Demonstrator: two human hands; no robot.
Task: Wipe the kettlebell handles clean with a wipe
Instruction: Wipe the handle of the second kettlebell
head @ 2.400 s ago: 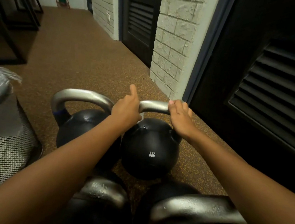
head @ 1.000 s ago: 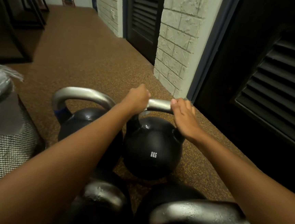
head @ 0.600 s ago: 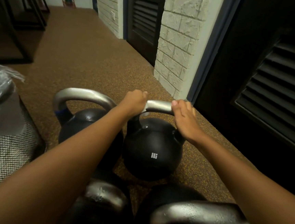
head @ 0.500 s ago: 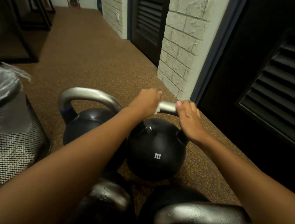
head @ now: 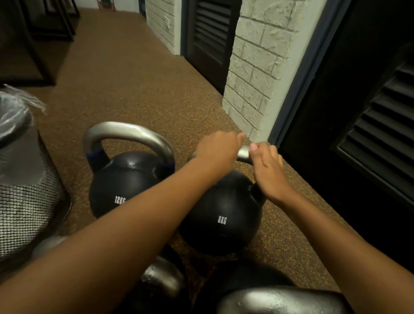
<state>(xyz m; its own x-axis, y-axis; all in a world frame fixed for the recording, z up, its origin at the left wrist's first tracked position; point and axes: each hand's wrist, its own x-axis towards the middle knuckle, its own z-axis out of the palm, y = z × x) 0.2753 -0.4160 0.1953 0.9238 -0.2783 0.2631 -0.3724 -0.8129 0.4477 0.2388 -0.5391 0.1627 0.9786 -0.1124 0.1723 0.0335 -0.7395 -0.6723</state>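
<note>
A black 8 kg kettlebell (head: 221, 215) stands on the brown floor, and only a short piece of its steel handle (head: 245, 154) shows between my hands. My left hand (head: 216, 150) is closed over the top of that handle; the wipe under it is hidden. Gripping the handle's right end where it bends down is my right hand (head: 267, 169). The two hands almost touch. A 12 kg kettlebell (head: 121, 182) with a bare steel handle (head: 128, 131) stands just to the left.
Two more kettlebell handles (head: 288, 306) (head: 163, 275) lie close below my arms. A mesh bin (head: 9, 202) with a plastic liner stands at the left. A brick pillar (head: 254, 60) and a dark louvred door (head: 391, 123) bound the right side.
My left hand has slid right along the 8 kg handle until it nearly meets my right hand. A white edge of the wipe showed under it half a second ago and is now covered.
</note>
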